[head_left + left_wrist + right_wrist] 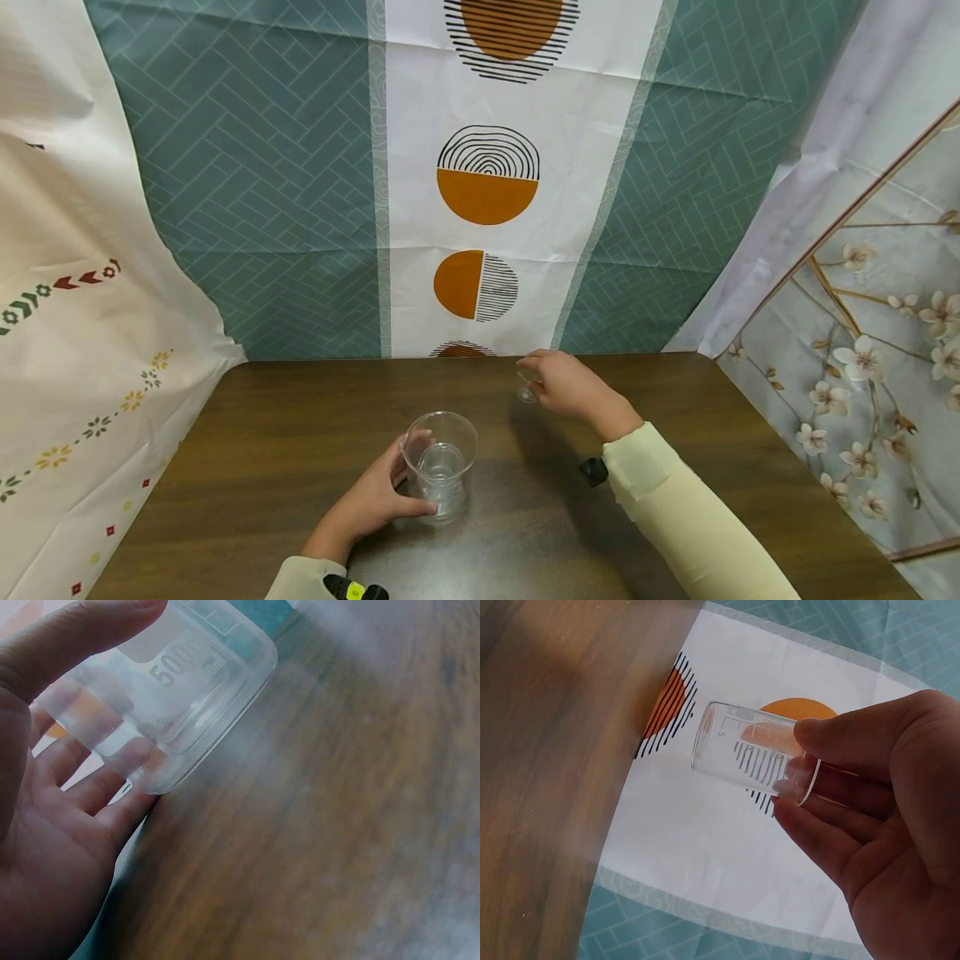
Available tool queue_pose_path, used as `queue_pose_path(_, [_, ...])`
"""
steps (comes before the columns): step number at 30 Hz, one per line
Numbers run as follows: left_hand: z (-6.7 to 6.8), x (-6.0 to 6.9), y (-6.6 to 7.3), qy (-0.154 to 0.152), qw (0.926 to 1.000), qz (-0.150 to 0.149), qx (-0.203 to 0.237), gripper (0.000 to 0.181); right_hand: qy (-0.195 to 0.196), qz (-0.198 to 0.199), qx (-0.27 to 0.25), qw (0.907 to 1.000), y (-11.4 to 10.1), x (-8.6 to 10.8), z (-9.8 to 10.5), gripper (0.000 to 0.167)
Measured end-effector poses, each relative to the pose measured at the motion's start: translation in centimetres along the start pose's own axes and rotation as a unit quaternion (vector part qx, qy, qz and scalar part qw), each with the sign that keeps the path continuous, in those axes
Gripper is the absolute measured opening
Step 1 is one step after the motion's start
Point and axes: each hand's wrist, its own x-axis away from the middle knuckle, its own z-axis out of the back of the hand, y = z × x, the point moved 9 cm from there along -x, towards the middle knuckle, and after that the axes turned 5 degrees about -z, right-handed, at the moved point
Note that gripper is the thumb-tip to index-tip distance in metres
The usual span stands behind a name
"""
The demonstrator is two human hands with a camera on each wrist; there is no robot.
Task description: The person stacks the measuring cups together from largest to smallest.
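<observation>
A large clear beaker stands near the middle of the brown table, its mouth up. My left hand grips its left side, thumb in front and fingers behind. In the left wrist view, the beaker bears a printed 500 mark. A smaller round outline shows inside it; I cannot tell whether this is a nested beaker. Towards the table's back edge, my right hand pinches a small clear beaker by its rim between thumb and fingers. In the right wrist view, cloth shows between its base and the table.
The table backs onto a hanging teal and white cloth with orange circles. Cream patterned cloth hangs on the left, and flowered cloth on the right. Dark straps are on both wrists.
</observation>
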Motion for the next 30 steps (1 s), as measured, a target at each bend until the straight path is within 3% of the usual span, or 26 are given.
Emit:
queue_pose_path(7, [0.2, 0.0, -0.3, 0.0, 0.9997, 0.016, -0.016, 0.095, 0.003, 0.006, 0.003, 1.0, -0.4, 0.1, 0.4, 0.036])
queue_pose_path(22, [0.1, -0.4, 0.3, -0.001, 1.0, -0.009, 0.001, 0.099, 0.006, 0.013, -0.002, 0.9999, -1.8, 0.0, 1.7, 0.036])
queue_pose_path(30, [0.1, -0.1, 0.0, -0.001, 1.0, 0.002, -0.002, 0.094, 0.0, 0.02, -0.006, 0.9998, -2.5, 0.4, 2.0, 0.036])
